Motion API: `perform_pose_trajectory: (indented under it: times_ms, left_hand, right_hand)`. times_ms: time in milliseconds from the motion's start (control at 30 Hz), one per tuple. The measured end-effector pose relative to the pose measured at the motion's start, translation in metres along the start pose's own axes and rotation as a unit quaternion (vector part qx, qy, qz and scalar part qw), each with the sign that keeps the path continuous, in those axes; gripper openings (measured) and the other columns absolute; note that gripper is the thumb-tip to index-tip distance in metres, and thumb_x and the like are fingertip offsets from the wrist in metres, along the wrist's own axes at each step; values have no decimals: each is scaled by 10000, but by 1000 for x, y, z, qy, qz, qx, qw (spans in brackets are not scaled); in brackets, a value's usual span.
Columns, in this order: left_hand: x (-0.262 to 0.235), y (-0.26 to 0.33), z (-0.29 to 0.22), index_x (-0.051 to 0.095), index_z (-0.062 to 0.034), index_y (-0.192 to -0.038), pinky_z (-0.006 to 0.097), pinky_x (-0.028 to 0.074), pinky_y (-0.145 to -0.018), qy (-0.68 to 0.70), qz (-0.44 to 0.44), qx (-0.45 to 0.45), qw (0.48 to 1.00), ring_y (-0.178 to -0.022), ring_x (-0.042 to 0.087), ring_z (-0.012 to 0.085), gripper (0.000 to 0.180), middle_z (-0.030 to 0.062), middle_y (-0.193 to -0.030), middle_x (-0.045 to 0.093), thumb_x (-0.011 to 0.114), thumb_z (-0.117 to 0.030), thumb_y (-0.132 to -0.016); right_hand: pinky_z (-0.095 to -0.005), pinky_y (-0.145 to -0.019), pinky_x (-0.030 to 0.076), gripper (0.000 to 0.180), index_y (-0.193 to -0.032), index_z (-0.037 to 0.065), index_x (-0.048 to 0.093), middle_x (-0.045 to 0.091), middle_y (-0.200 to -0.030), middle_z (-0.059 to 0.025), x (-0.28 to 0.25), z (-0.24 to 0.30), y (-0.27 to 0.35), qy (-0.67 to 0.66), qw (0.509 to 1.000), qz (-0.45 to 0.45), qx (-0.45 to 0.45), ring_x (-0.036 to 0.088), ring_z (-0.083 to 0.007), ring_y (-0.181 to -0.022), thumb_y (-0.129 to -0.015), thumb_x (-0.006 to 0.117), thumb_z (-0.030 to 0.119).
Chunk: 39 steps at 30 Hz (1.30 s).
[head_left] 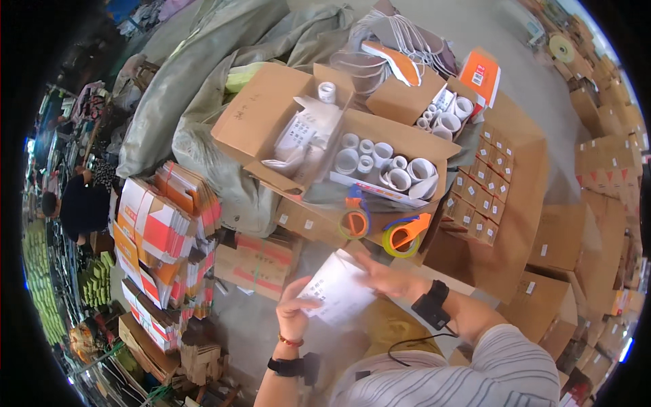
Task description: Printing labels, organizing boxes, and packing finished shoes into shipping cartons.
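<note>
In the head view, I observed white printed paper point(333, 293) between both hands, near an orange tape dispenser point(415, 227); the left hand point(296, 309) pinched its left edge. The blurred right hand point(385, 277) met its right side, grip indeterminable.

On the left, tied bundles of flat cardboard point(159, 230) in white, orange and red stand in a pile, with a person in dark clothes point(85, 203) beyond them and a crumpled grey tarp point(163, 102) spread behind. To the right, a large open carton point(527, 176) holds rows of small brown boxes point(480, 182), each with a white label, and more cartons point(563, 237) stand around it. At the top, white cords point(410, 30) lie in loops near an orange box point(480, 73).
</note>
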<state>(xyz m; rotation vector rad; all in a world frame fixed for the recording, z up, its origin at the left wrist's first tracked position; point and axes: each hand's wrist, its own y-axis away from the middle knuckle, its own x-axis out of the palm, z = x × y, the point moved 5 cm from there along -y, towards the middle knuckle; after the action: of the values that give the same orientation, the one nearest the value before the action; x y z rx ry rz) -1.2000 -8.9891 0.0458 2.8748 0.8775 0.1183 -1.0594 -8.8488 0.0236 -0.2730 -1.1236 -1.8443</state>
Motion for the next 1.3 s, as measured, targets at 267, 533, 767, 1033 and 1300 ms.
perform_pose_trajectory:
  times_ms: [267, 533, 767, 1033, 1300]
  left_hand:
    - [47, -23, 18, 670, -74, -831, 342, 353, -954, -168, 80, 1, 983, -1163, 419, 270, 439, 130, -1261, 389, 450, 219, -589]
    - [15, -5, 53, 624, -70, -957, 283, 481, -764, -163, 46, -118, 979, -965, 551, 229, 297, 121, -1058, 542, 522, 68, -715]
    - [-9, 24, 65, 607, -44, -953, 243, 475, -738, -174, -12, -147, 974, -921, 559, 152, 217, 73, -1045, 555, 538, 40, -766]
    - [-25, 68, 91, 605, -43, -964, 240, 483, -717, -146, -55, -201, 967, -888, 577, 154, 223, 75, -1051, 545, 554, 28, -759]
    - [-37, 83, 59, 618, -44, -944, 246, 495, -710, -162, -80, -193, 964, -908, 574, 161, 216, 89, -1060, 547, 555, 36, -754]
  right_hand:
    - [-254, -788, 436, 336, -1047, -4, 565, 584, -1007, -43, -71, 33, 5, 327, 922, -139, -153, 530, -96, -892, -740, 672, 82]
    - [-392, -702, 468, 190, -724, 40, 595, 520, -1034, -130, -110, 93, -28, 697, 547, -365, -288, 513, -297, -941, -646, 690, 185]
    - [-386, -767, 397, 204, -662, 99, 610, 516, -1022, -71, -105, 84, -49, 725, 478, -291, -402, 480, -263, -971, -593, 701, 268]
    - [-464, -882, 292, 307, -863, 150, 593, 402, -1197, -117, -129, 49, -40, 758, 502, -324, -262, 352, -303, -1126, -591, 726, 204]
    - [-475, -922, 256, 422, -1055, 174, 514, 347, -1240, -118, -133, 37, -62, 759, 488, -375, -213, 312, -332, -1157, -663, 669, 142]
